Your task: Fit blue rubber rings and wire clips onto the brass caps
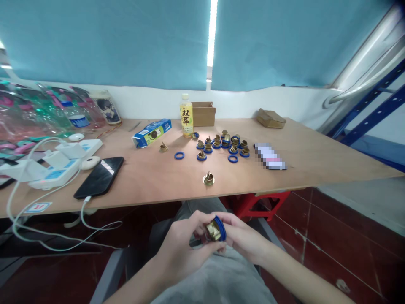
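Observation:
Over my lap, below the table's front edge, my left hand (180,238) is closed around a brass fitting (213,230) with its thumb and fingers. A blue ring (221,228) sits around the rim of that fitting, tilted on its side. From the other side my right hand (243,234) grips the blue ring, its fingers partly hidden behind it. Nearest to the hands on the table stands a bare brass fitting (208,179). Another brass fitting (163,147) lies further left. Loose blue rings (179,155) rest on the tabletop, and several ringed fittings (217,142) are grouped behind.
On the wooden table (152,177) are a drink bottle (186,118), a blue carton (153,133), a cardboard box (204,114) and a blurred phone (270,156). At left lie a black phone (100,177), a power strip (60,169) with cables, and plastic bottles (41,109).

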`<state>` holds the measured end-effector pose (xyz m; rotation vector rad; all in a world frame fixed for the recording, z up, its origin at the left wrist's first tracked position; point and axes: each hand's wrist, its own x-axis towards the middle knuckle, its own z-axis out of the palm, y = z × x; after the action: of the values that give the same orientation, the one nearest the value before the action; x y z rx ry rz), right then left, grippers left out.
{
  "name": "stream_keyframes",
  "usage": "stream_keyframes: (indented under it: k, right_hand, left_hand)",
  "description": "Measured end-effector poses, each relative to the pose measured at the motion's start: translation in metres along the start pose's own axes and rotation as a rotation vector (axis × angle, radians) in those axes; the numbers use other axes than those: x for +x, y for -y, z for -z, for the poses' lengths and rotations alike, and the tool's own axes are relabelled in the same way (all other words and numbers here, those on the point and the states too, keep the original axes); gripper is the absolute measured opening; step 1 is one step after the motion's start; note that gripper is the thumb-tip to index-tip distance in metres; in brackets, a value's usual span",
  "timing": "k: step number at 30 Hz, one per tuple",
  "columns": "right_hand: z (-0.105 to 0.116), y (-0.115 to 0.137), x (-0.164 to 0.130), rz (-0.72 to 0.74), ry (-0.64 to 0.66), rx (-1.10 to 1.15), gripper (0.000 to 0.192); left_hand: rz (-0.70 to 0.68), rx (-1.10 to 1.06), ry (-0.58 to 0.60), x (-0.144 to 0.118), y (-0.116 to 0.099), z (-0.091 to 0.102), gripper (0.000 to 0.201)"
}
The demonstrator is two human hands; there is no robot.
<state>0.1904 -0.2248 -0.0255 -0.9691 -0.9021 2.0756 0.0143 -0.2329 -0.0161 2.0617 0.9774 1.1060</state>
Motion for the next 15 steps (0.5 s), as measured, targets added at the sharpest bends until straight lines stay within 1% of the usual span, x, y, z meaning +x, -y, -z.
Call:
stream_keyframes:
  k: [4, 15]
  right_hand:
    - [0.0004, -0.0003, -0.0001, -0.007, -0.016, 0.011, 0.043]
    - [0.0019, -0.0014, -0.0002, -0.004, -0.01, 0.007, 0.039]
  left_hand:
    - [0.06, -0.006, 0.027, -0.0003, 0.0, 0.0002, 0.035]
    - [0.084, -0.026, 0.035, -0.0004, -0.003, 0.0017, 0.034]
